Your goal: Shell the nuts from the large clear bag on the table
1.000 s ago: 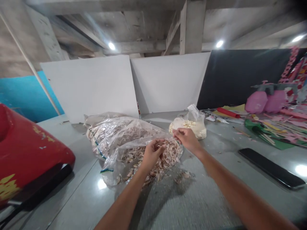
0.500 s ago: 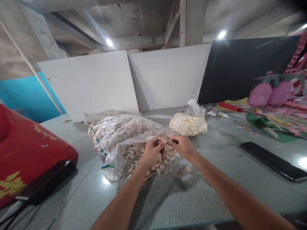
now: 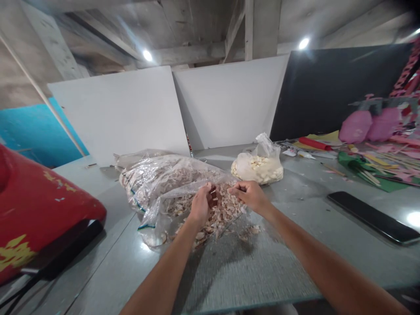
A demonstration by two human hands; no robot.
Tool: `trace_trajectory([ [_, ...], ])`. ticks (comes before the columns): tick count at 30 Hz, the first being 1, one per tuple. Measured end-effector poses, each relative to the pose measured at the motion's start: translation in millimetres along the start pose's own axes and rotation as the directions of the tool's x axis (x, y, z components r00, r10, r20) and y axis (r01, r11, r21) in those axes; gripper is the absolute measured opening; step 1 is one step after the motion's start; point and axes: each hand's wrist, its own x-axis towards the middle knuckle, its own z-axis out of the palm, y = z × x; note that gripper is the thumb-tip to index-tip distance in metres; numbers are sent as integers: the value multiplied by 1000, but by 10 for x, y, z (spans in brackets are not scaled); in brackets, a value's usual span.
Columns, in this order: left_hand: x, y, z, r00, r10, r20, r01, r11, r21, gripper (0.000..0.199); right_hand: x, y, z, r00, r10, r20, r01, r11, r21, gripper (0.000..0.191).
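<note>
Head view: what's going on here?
A person's left hand and right hand are close together but apart, over loose dry peelings at the mouth of a big clear bag. The right fingers are pinched; whether they hold anything is too small to tell. Behind them stands a small bag of pale pieces, and a phone lies to the right.

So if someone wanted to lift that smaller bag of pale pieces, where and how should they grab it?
Probably by the gathered neck of the smaller bag, pinched from above. The neck stands up past the rounded, filled part, which rests on the table and looks bulky and loose to grip. The right hand is nearer.
</note>
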Motion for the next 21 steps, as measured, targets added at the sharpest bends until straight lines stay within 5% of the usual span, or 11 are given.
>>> trace_trajectory([
  [10,-36,-36,49,993,116,13,-116,965,235,40,-5,42,19,1000,2,15,-3,999,38,40],
  [16,-11,-46,36,986,166,-30,-133,874,467,35,-32,20,26,997,-80,18,82,980,-180,39],
  [21,-13,-56,8,999,53,-10,-47,943,331,37,-36,2,23,995,-99,-13,94,972,-214,37],
])
